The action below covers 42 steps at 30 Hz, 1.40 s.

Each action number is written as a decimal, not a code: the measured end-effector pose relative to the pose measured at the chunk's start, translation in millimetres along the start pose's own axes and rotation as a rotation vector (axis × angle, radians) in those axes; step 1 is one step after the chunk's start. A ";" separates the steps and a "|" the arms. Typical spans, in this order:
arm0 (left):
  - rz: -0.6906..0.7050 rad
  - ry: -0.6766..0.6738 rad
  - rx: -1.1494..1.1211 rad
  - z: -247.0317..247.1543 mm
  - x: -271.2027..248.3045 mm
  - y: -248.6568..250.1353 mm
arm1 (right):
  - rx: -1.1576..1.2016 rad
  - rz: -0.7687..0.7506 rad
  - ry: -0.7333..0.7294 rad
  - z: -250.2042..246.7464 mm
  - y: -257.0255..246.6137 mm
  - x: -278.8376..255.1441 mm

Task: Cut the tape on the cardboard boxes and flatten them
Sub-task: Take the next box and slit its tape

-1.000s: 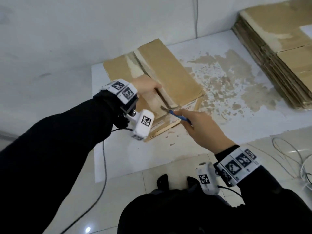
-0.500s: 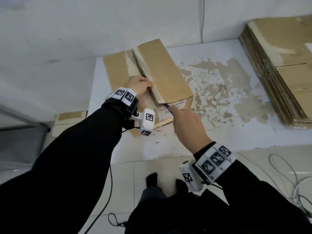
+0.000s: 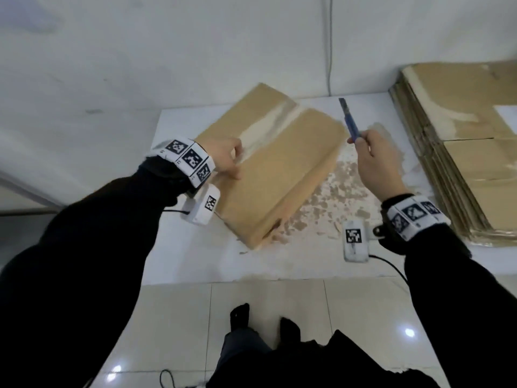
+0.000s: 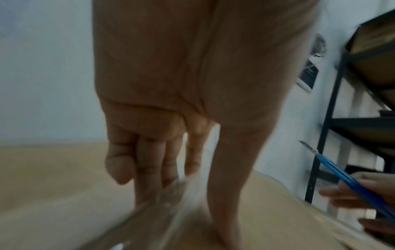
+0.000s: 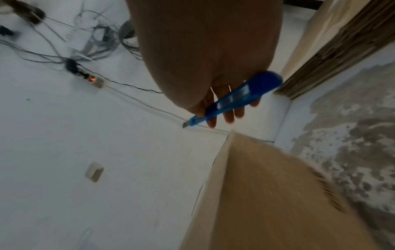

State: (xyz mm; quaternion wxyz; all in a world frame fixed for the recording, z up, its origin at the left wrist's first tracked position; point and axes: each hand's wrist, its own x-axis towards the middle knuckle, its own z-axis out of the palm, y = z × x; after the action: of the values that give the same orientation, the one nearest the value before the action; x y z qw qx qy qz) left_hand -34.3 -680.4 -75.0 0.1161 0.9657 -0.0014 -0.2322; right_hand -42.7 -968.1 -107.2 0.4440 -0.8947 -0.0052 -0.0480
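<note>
Cardboard box [image 3: 275, 175] lying tilted on the white floor sheet [image 3: 195, 256], toward its far middle, long axis running from the near edge up toward the wall. Pale strip of tape residue [image 3: 265, 133] down the top seam between the two flaps. Left hand [image 3: 225, 158] on the box's left side at that seam, fingers and thumb curled onto the cardboard edge, gripping it; seen from the left wrist, fingertips [image 4: 162, 179] pressed against the blurred box surface. Right hand [image 3: 377, 163] raised clear of the box, off its right side, closed around a blue utility knife [image 3: 351, 126], blade end pointing up and away toward the wall, touching nothing. From the right wrist, knife handle [image 5: 239, 96] lying across the fingers, short blade exposed at the tip. Stack of flattened boxes [image 3: 470, 152] along the right edge of the sheet, well apart from the box. Patchy brown scraps [image 3: 330, 197] stuck to the sheet between box and stack.
</note>
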 end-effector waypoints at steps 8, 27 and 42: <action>-0.049 0.184 0.304 -2.5 1.5 -23.0 | 0.572 0.400 -0.351 42.8 -4.9 -41.2; 0.315 0.742 0.011 85.9 12.9 -12.1 | -0.496 -0.454 -0.531 29.9 -18.1 10.6; 0.380 0.867 -0.040 84.2 6.7 -7.2 | -0.050 -0.195 -0.612 7.1 25.3 -8.8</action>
State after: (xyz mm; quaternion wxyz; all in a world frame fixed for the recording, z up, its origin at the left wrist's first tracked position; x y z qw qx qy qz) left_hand -66.5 -692.6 -152.5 0.1652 0.9538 -0.1249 0.2177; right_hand -49.5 -977.5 -132.3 0.3930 -0.8736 -0.2230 0.1809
